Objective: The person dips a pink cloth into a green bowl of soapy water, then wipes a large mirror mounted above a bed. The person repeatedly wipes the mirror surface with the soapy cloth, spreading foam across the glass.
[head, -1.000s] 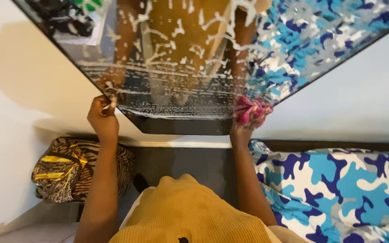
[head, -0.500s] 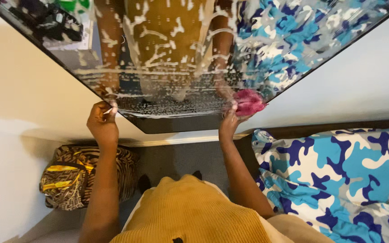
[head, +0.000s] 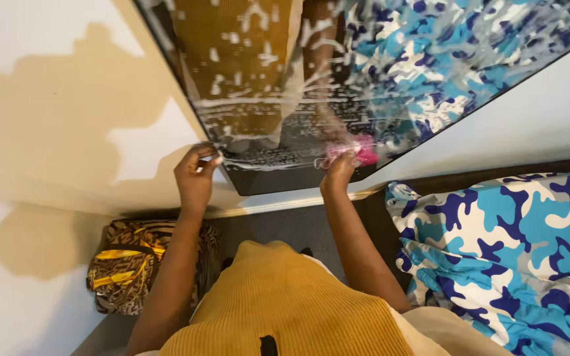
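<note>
A large wall mirror (head: 430, 39) with a dark frame is streaked with white soapy foam. My right hand (head: 339, 173) presses a pink cloth (head: 363, 151) against the glass near its lower edge. My left hand (head: 196, 175) grips the mirror's lower left corner, thumb and fingers pinched on the frame. The glass reflects my mustard-yellow top and the blue camouflage bedding.
A bed with blue, white and grey camouflage bedding (head: 509, 250) lies to the right. A brown and yellow patterned bag (head: 126, 264) sits on the grey floor (head: 285, 227) at the left, below the cream wall (head: 47, 132). A white skirting board (head: 278, 204) runs under the mirror.
My right hand has slid the pink cloth leftward along the lower part of the mirror. My left hand stays at the corner. My view has shifted left and closer.
</note>
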